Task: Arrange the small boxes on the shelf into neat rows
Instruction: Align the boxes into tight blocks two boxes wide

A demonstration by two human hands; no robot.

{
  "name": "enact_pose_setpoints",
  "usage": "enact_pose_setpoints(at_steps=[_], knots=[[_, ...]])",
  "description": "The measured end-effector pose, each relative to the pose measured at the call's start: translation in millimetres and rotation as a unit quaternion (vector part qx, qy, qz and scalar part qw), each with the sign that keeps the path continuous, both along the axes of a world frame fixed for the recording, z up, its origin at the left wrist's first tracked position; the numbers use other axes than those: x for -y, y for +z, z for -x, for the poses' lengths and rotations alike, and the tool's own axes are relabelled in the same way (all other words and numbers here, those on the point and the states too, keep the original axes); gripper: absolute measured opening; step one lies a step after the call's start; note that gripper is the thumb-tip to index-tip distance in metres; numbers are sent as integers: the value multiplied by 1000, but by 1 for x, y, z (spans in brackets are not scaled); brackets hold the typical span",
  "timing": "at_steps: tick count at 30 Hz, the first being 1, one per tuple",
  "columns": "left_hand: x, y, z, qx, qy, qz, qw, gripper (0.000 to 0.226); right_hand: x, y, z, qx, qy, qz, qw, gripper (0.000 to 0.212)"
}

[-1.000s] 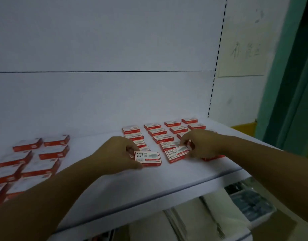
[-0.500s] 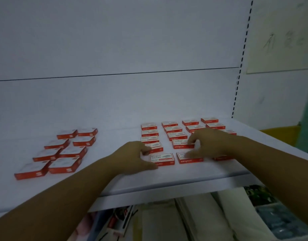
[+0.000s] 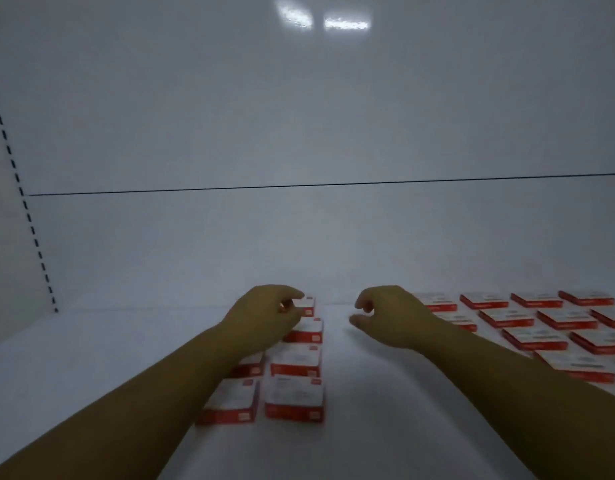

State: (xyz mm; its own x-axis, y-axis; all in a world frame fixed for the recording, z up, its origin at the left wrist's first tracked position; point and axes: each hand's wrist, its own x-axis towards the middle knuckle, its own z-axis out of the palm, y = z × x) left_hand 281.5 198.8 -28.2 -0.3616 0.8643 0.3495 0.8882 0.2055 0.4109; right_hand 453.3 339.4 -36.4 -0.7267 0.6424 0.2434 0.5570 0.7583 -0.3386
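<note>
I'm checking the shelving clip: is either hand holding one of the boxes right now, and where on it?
Right hand: nothing, fingers loosely curled above the shelf. Left hand: fingers curl at the rearmost box, but a grip cannot be told.

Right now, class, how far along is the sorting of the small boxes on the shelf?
Done: the right group of boxes lies in tidy rows. In hand: the left hand curls at the back box of the left group; contact is unclear. The right hand hovers empty. Left: squaring the left group's two columns, partly hidden by the forearm.
</note>
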Motion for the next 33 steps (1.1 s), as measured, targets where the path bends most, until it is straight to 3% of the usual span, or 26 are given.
enact_pose_setpoints(at_steps=[5,10,17,26,30,33], knots=[[22,-17,109,56,69,-6,996,34,-14,-15,75,-135,-103,229,958,29],[1,-38,151,135,48,-2,990,30,-18,-26,110,-63,-97,176,977,37],[-20,-58,166,83,69,-36,994,30,-24,-29,120,-95,-65,217,969,21],[-23,-54,161,70,72,-22,995,34,-23,-32,133,-89,-49,213,972,22],[-17,-49,157,114,47,-17,992,24,-27,-33,133,-85,-22,188,978,28],[-7,-42,155,164,4,11,986,26,-33,-24,122,-98,14,254,962,44]])
